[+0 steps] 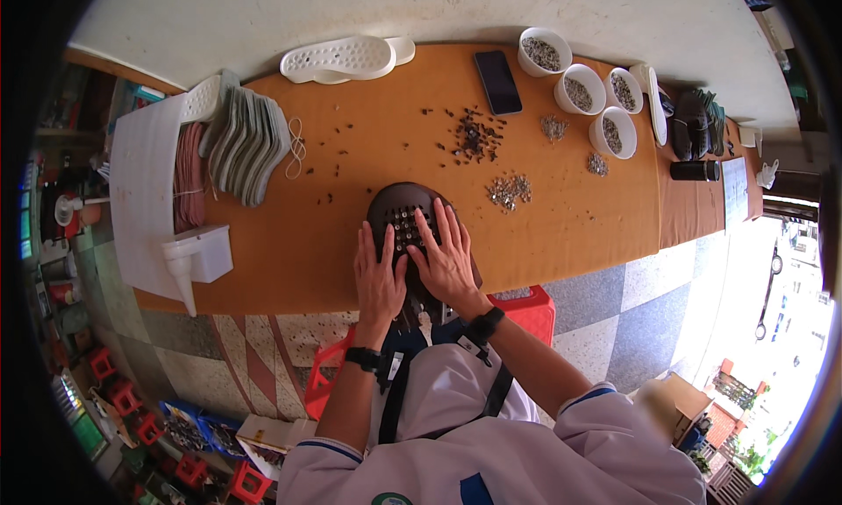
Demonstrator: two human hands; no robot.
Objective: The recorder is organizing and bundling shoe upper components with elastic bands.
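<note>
A dark brown piece that looks like a shoe upper lies at the table's near edge, its rounded end pointing away from me. Rows of small shiny studs cover its middle. My left hand rests on its left side with the fingers stretched out. Across its right side lies my right hand, fingers spread, the tips beside the studs. Neither hand grips anything. Beyond the piece are a scatter of small dark bits and a small heap of silvery bits.
White cups of small metal bits stand at the back right, near a black phone. Pale soles lie by the wall. Stacked grey-green strips and a white box sit left. A red stool is below the table edge.
</note>
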